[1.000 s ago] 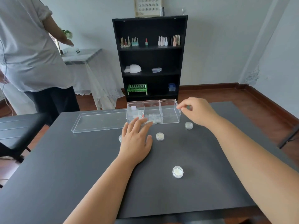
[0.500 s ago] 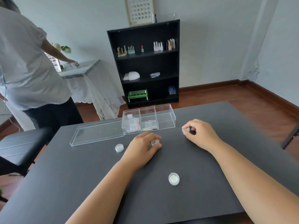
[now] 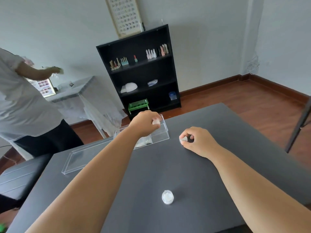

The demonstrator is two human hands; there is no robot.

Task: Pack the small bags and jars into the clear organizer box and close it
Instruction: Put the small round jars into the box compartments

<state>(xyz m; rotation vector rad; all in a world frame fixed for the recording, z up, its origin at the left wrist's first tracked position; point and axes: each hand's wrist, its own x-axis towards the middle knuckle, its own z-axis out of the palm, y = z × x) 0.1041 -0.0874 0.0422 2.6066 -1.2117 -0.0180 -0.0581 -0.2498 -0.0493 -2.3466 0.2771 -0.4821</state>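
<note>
A small jar is being carried to the open organizer box while a second is gripped on the table.

A small round clear jar point(image 3: 155, 122) is pinched in the fingertips of the left hand point(image 3: 144, 123) over the right-end compartment of the clear plastic organizer box point(image 3: 159, 134), apparently for dropping in. A second jar point(image 3: 183, 139) is pinched by the right hand point(image 3: 198, 140) on the dark grey table point(image 3: 210, 182), just beside the box. A third white-filled jar point(image 3: 167, 197) is left nearer. The flat clear lid point(image 3: 79, 158) is laid beside the box.

Room interior, pale walls, red-brown wood floor point(image 3: 252, 101).
Black bookshelf point(image 3: 139, 71) against far wall, framed chart point(image 3: 125, 15) above it; cloth-draped side table point(image 3: 75, 88) at left; dark grey table point(image 3: 235, 148) in foreground; black bench point(image 3: 18, 179) left.
</note>
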